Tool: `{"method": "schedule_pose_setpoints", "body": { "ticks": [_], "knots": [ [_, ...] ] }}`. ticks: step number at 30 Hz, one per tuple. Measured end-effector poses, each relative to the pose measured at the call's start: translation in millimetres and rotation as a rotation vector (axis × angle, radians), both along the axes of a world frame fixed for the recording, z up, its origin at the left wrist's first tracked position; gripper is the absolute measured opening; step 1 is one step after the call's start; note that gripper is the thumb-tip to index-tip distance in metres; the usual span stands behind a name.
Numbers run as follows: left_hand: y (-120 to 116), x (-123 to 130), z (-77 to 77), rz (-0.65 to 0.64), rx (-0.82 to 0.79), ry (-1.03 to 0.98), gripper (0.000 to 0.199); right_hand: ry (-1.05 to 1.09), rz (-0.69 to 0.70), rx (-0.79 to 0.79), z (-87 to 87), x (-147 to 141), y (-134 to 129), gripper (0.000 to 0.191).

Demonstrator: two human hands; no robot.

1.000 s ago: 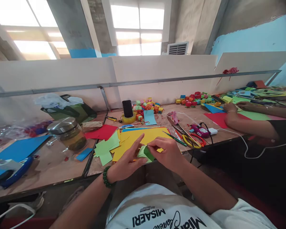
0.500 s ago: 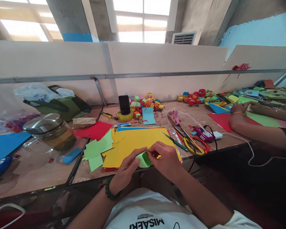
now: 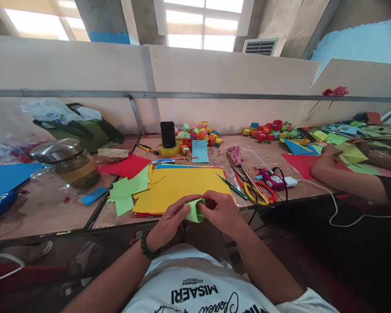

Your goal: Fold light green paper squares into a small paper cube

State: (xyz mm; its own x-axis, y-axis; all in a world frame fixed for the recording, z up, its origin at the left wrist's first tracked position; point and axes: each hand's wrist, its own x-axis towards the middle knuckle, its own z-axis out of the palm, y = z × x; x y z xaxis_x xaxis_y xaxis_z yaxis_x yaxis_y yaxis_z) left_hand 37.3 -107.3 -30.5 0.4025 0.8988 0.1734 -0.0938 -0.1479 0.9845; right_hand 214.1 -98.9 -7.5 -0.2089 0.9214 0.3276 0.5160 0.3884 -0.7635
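Observation:
A small green folded paper (image 3: 194, 211), shaped like an open box, is between my hands in front of the table edge. My left hand (image 3: 171, 221) is closed on its left side, thumb on the near face. The fingers of my right hand (image 3: 219, 214) pinch its right rim. Just beyond lies a stack of yellow sheets (image 3: 185, 184), with green paper pieces (image 3: 124, 195) overlapping its left side. A green pen-like tool (image 3: 231, 187) rests at the stack's right edge.
Scissors (image 3: 256, 195), a pink glue gun (image 3: 235, 155) and a purple device (image 3: 273, 179) sit right. A glass jar (image 3: 73, 167) stands left. Small paper boxes (image 3: 198, 135) are piled behind, near a phone (image 3: 168, 134). Another person's hand (image 3: 330, 151) works far right.
The view has tilted and shifted slightly. The green paper is turned a little in my fingers, both hands still on it. At the right, the other person's hands now hold up a yellow-green sheet.

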Motion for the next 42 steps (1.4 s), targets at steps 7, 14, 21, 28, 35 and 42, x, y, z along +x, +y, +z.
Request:
{"method": "schedule_pose_setpoints", "body": {
  "ticks": [7, 14, 21, 28, 35, 42],
  "knots": [
    [-2, 5, -8.8, 0.010, -0.008, -0.011, 0.073, 0.062, -0.076, -0.007, -7.9, -1, 6, 0.024],
    [0, 9, -0.5, 0.088, -0.086, -0.125, 0.039, 0.252, 0.186, -0.205, -16.3, 12, 8, 0.043],
    [2, 2, -7.6, -0.084, -0.337, -0.315, 0.042, 0.128, 0.402, 0.159, -0.4, 25, -2, 0.028],
    [3, 12, -13.6, -0.198, -0.426, -0.361, 0.041, -0.052, 0.382, 0.526, -0.6, 20, 3, 0.024],
    [5, 19, -12.6, -0.160, -0.438, -0.350, 0.038, -0.164, 0.434, 0.328, 1.3, 26, 3, 0.035],
    [5, 18, -21.3, -0.142, -0.487, -0.349, 0.042, -0.261, 0.371, 0.327, -10.1, 30, 3, 0.026]
  ]
}}
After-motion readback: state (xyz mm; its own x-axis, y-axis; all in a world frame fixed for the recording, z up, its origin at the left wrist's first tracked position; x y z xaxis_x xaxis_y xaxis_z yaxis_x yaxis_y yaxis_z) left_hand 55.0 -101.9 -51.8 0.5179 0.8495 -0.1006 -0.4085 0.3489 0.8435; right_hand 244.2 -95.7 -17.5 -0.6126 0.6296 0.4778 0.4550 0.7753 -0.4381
